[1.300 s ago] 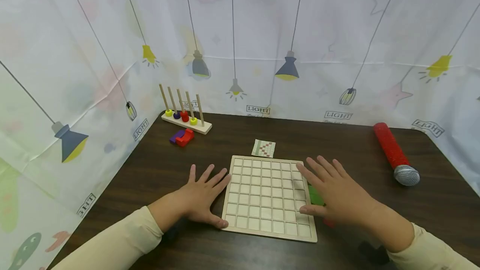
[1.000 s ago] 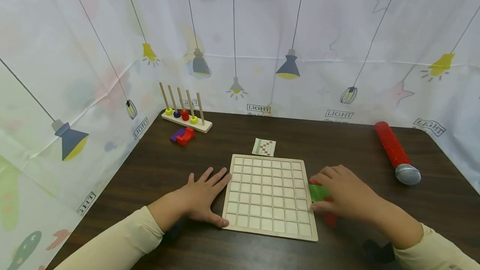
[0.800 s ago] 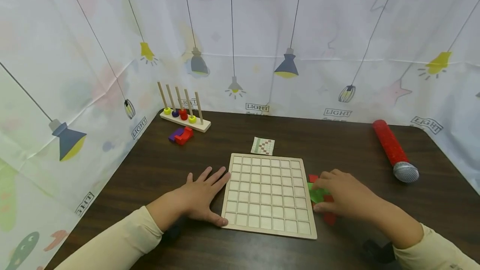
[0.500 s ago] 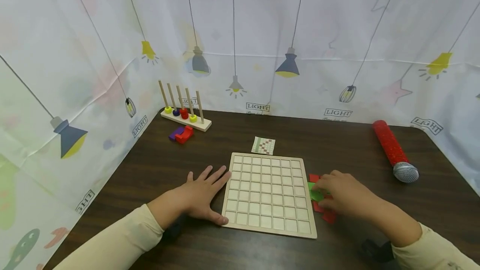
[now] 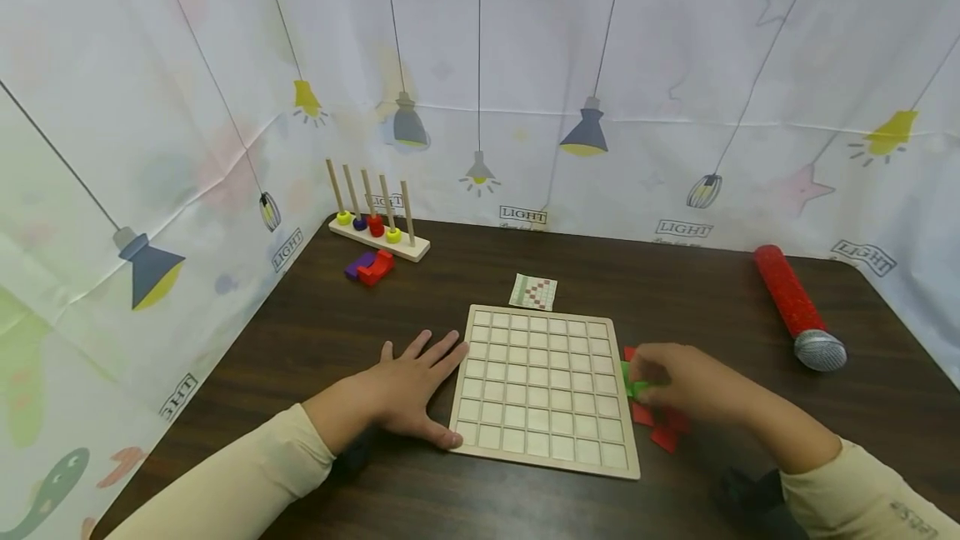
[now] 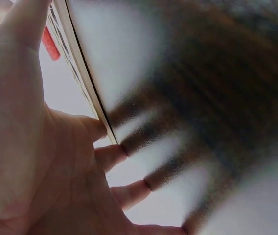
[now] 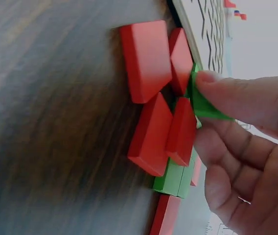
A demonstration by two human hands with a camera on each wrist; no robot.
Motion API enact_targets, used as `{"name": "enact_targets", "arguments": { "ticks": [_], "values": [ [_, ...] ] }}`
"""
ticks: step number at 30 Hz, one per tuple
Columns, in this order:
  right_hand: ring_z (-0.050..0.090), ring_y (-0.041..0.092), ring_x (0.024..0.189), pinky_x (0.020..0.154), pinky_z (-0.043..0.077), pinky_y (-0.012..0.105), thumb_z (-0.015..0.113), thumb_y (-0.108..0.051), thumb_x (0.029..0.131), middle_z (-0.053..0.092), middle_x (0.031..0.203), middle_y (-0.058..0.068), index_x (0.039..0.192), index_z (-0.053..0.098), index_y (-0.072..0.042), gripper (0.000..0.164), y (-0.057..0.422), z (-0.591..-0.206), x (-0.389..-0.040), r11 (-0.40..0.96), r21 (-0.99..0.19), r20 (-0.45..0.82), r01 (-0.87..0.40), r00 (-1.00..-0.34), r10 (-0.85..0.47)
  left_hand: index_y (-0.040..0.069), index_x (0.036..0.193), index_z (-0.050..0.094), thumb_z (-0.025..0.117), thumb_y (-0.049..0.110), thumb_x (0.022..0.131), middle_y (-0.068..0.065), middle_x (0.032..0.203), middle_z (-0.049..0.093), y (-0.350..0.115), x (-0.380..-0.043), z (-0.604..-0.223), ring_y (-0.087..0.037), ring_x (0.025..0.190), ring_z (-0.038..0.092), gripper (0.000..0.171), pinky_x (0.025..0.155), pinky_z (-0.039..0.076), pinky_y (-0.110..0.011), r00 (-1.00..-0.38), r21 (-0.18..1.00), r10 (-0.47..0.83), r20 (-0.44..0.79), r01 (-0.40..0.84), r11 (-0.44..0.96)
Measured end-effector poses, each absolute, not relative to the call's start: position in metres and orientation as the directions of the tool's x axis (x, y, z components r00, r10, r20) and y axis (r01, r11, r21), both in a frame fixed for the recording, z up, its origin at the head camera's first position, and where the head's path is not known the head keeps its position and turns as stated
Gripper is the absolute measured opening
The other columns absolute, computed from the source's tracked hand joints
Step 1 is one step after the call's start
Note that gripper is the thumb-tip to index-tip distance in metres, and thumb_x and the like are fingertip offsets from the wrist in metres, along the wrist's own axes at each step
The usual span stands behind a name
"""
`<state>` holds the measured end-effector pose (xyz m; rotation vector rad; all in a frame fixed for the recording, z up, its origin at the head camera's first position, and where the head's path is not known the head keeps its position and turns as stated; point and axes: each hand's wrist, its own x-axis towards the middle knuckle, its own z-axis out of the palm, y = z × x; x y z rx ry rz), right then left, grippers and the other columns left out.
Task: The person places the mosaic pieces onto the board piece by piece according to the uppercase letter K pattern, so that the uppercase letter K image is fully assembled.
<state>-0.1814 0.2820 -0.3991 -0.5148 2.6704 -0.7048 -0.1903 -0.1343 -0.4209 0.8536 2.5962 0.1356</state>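
Observation:
A pale wooden grid board (image 5: 543, 390) lies flat, its square cells bare. My left hand (image 5: 405, 394) is spread along its left side, thumb at the near left corner and index fingertip at the edge. In the left wrist view its fingertips (image 6: 113, 154) meet the dark tabletop. Just right of the board, my right hand (image 5: 693, 382) pinches a green square tile (image 7: 205, 105) between thumb and fingers. Below it lies a loose heap of red tiles (image 7: 146, 58) and green tiles (image 7: 175, 178), partly hidden by the hand in the head view.
Behind the board lies a small pattern card (image 5: 534, 292). A peg stacker (image 5: 378, 240) with coloured rings stands at the back left, near red and purple blocks (image 5: 375, 268). At the right is a red microphone (image 5: 798, 307). Printed cloth (image 5: 480, 48) surrounds the table.
My right hand has dropped from above the board's right edge to the tiles; its spread fingers closed and now pinch a green one. More red tiles show. My left hand keeps its place.

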Motion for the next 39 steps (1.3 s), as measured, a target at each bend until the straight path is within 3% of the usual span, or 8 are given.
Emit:
{"name": "enact_targets", "arguments": {
  "ticks": [5, 16, 23, 30, 39],
  "values": [
    [0.063, 0.016, 0.089, 0.079, 0.052, 0.041, 0.078, -0.016, 0.092, 0.069, 0.095, -0.006, 0.104, 0.071, -0.015, 0.014, 0.281, -0.397, -0.195, 0.787, -0.569, -0.153, -0.239, -0.91, -0.386, 0.03, 0.166, 0.001, 0.06, 0.088, 0.074, 0.003, 0.171, -0.008, -0.134, -0.19, -0.419, -0.035, 0.155, -0.004, 0.124, 0.107, 0.011, -0.079, -0.733, 0.207, 0.582, -0.352, 0.545, 0.812],
    [0.064, 0.025, 0.107, 0.087, 0.051, 0.047, 0.07, -0.02, 0.099, 0.07, 0.11, 0.0, 0.118, 0.073, -0.009, 0.023, 0.237, -0.397, -0.236, 0.708, -0.658, -0.038, -0.255, -0.929, -0.369, 0.03, 0.166, 0.002, 0.06, 0.09, 0.072, 0.003, 0.171, -0.006, -0.138, -0.192, -0.425, -0.036, 0.155, -0.002, 0.126, 0.106, 0.012, -0.079, -0.739, 0.19, 0.571, -0.357, 0.541, 0.819],
    [0.066, 0.021, 0.096, 0.082, 0.054, 0.042, 0.069, -0.011, 0.099, 0.069, 0.11, 0.005, 0.12, 0.071, -0.003, 0.022, 0.187, -0.404, -0.263, 0.665, -0.695, -0.039, -0.272, -0.91, -0.412, 0.03, 0.166, 0.002, 0.06, 0.09, 0.072, 0.002, 0.171, -0.006, -0.139, -0.191, -0.427, -0.035, 0.155, -0.002, 0.125, 0.106, 0.013, -0.079, -0.741, 0.187, 0.567, -0.36, 0.539, 0.822],
    [0.066, 0.021, 0.085, 0.074, 0.052, 0.038, 0.068, -0.008, 0.098, 0.066, 0.095, 0.004, 0.117, 0.072, -0.003, 0.02, 0.146, -0.407, -0.279, 0.669, -0.69, -0.049, -0.275, -0.905, -0.422, 0.03, 0.166, 0.003, 0.06, 0.091, 0.071, 0.002, 0.171, -0.005, -0.136, -0.192, -0.424, -0.036, 0.154, -0.001, 0.126, 0.105, 0.014, -0.079, -0.74, 0.191, 0.57, -0.356, 0.54, 0.82],
    [0.064, 0.018, 0.087, 0.077, 0.053, 0.039, 0.07, -0.007, 0.097, 0.068, 0.098, 0.001, 0.113, 0.074, -0.005, 0.016, 0.123, -0.412, -0.284, 0.687, -0.667, -0.052, -0.288, -0.902, -0.429, 0.032, 0.166, 0.001, 0.056, 0.095, 0.068, 0.004, 0.171, -0.005, -0.132, -0.194, -0.425, -0.034, 0.155, 0.001, 0.129, 0.106, 0.017, -0.078, -0.746, 0.155, 0.562, -0.356, 0.546, 0.823]
  ]
}}
